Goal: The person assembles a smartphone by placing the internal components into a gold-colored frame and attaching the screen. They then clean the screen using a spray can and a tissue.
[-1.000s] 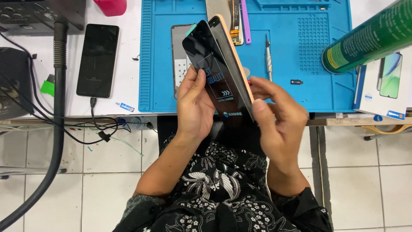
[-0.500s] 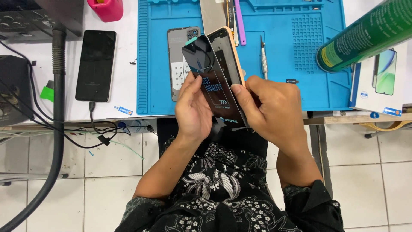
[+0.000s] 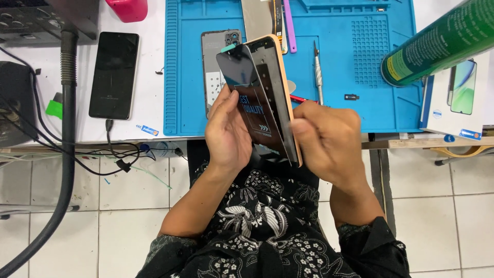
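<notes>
- Left hand (image 3: 231,128) is clamping the dark glossy screen panel (image 3: 247,87), which is tilting away from the orange-edged phone frame (image 3: 280,98).
- Right hand (image 3: 327,141) is closing on the frame's lower edge; both parts are hanging over the lap, just below the blue mat (image 3: 350,77).
- Risk: the thin glass could be cracking or slipping, since both grips are only at the edges.
- Risk: twisting may be straining any joint between the parts; none visible.
- The mat is looking rubbery and ridged; a grey back cover (image 3: 213,62) is lying flat on it.
</notes>
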